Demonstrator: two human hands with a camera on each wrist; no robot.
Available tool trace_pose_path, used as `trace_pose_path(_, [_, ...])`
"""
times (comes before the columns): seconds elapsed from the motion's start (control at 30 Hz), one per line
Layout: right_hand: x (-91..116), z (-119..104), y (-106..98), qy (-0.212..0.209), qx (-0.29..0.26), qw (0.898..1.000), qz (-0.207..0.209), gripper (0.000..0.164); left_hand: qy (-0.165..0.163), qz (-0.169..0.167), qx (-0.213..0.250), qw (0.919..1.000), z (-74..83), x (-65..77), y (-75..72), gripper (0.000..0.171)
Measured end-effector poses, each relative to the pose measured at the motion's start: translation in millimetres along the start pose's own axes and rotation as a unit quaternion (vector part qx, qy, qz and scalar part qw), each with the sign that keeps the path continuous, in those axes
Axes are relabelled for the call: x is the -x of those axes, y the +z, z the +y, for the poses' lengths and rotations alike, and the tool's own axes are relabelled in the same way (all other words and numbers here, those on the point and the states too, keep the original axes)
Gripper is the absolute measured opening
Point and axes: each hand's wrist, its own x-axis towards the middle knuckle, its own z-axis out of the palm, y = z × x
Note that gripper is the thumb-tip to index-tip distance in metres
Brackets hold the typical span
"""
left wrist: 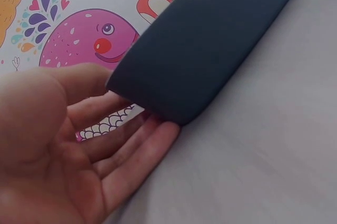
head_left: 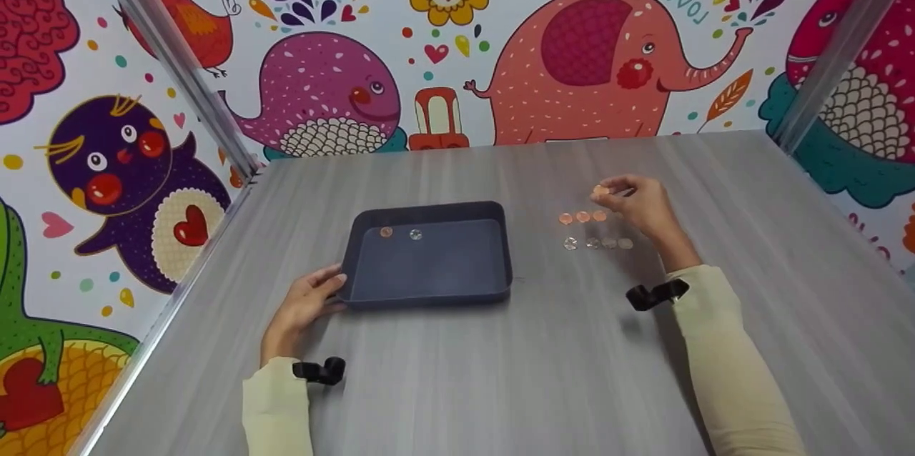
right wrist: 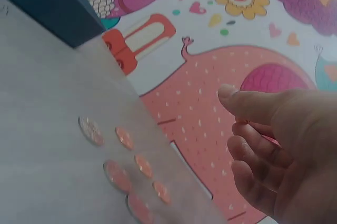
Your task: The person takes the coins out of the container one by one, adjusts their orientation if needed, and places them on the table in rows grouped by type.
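A dark grey rectangular tray [head_left: 429, 301] stands left of the table's middle. My left hand [head_left: 306, 306] grips its near left corner; in the left wrist view the thumb lies at the rim and the fingertips touch the tray's lower edge. Inside the tray lie a copper-coloured coin [head_left: 387, 231] and a silvery coin [head_left: 416, 234]. To the right, my right hand [head_left: 636, 204] is raised over the table, pinching a copper-coloured coin [head_left: 600, 190] between thumb and fingers. Just below it are a row of three copper-coloured coins [head_left: 583, 216] and a row of several silvery coins [head_left: 609, 244].
A grey wood-grain table [head_left: 457, 384] carries everything. Behind it rises a wall [head_left: 457, 48] printed with cartoon animals, and metal frame posts [head_left: 179, 63] stand at the table's back corners. A black wrist camera [head_left: 658, 294] sits on each sleeve cuff.
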Motion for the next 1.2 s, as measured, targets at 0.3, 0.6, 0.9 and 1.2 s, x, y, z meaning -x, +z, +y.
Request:
trace_pose_path(0.3, [-9.4, 31.9, 3.7, 0.073, -0.021, 0.997, -0.002, 0.037, 0.003, 0.001, 0.003, 1.0000, -2.9, 0.5, -0.7, 0.054])
trace_pose_path(0.6, [-14.2, 55.0, 5.8, 0.049, 0.007, 0.998, 0.032, 0.037, -0.008, 0.007, 0.001, 0.9999, -2.7, 0.7, 1.0, 0.053])
trace_pose_path(0.9, [-11.5, 55.1, 9.8, 0.033, 0.067, 0.996, 0.045, 0.036, 0.000, 0.001, -0.001, 1.0000, -2.8, 1.5, 0.0, 0.052])
trace_pose_path(1.2, [-10.9, 49.5, 11.1, 0.059, 0.082, 0.994, 0.042, 0.039, 0.002, -0.001, -0.016, 0.9999, 0.1, 1.2, 1.2, 0.054])
